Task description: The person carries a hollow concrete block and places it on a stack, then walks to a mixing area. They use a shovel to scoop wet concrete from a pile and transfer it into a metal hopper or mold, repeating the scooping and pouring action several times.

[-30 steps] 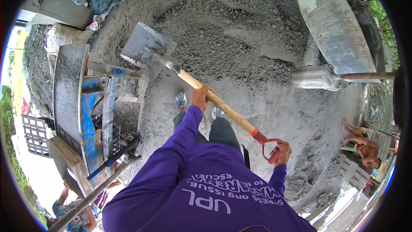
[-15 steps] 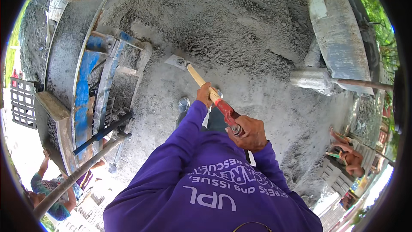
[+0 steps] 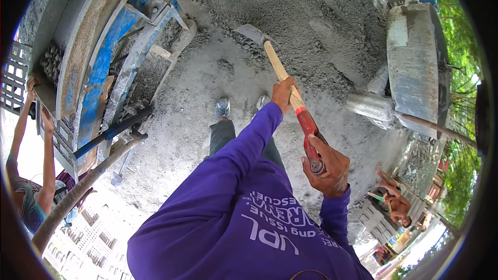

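Gripped the shovel (image 3: 282,75) in both fists: left hand (image 3: 284,93) closed mid-shaft for leverage, right hand (image 3: 327,168) clenched on the red grip to drive. Blade dug into the sand pile (image 3: 311,15) at twelve o'clock, mixer (image 3: 88,67) at nine.
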Tool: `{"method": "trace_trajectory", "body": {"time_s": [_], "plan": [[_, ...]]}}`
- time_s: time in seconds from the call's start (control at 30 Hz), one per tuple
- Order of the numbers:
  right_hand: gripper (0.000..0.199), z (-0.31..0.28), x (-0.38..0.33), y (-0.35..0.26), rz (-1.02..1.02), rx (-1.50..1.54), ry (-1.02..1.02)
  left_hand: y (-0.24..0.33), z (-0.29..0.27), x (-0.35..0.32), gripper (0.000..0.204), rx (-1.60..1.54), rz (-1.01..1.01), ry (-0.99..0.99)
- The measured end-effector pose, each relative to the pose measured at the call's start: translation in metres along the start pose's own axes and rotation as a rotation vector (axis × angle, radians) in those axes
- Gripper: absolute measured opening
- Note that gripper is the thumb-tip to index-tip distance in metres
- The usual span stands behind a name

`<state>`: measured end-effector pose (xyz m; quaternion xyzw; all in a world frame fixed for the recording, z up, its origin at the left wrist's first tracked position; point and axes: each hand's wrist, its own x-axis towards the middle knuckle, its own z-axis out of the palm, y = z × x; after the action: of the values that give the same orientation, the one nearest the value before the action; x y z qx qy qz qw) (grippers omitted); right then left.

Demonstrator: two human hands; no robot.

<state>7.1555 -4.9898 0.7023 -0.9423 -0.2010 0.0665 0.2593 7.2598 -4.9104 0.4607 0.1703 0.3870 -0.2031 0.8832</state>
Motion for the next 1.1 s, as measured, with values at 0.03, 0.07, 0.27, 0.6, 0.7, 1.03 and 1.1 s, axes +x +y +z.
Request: {"method": "trace_trajectory", "body": {"time_s": [0.03, 0.07, 0.27, 0.6, 0.7, 1.03, 1.1], "plan": [[0.056, 0.008, 0.000, 0.002, -0.026, -0.028, -0.020, 0.001, -0.009, 0.010, 0.026, -0.006, -0.002, 0.003], [0.056, 0.021, 0.002, 0.006, -0.017, -0.031, -0.022, 0.000, -0.020, 0.022, 0.027, 0.021, -0.001, 0.014], [0.051, 0.046, 0.016, 0.022, 0.008, 0.061, 0.082, -0.004, -0.054, 0.050, 0.030, 0.012, 0.016, 0.152], [0.055, 0.032, 0.032, 0.027, -0.113, 0.022, 0.035, 0.020, -0.027, 0.041, 0.030, 0.006, 0.108, 0.023], [0.051, 0.047, 0.041, 0.033, -0.059, 0.100, 0.029, 0.030, -0.035, 0.061, 0.027, 0.076, 0.121, 0.155], [0.050, -0.047, 0.041, 0.014, -0.032, 0.033, -0.034, -0.010, 0.014, -0.007, 0.033, -0.088, -0.014, 0.123], [0.051, -0.043, 0.040, 0.013, -0.056, 0.001, -0.070, -0.011, 0.017, -0.002, 0.033, -0.082, -0.029, 0.120]]}}
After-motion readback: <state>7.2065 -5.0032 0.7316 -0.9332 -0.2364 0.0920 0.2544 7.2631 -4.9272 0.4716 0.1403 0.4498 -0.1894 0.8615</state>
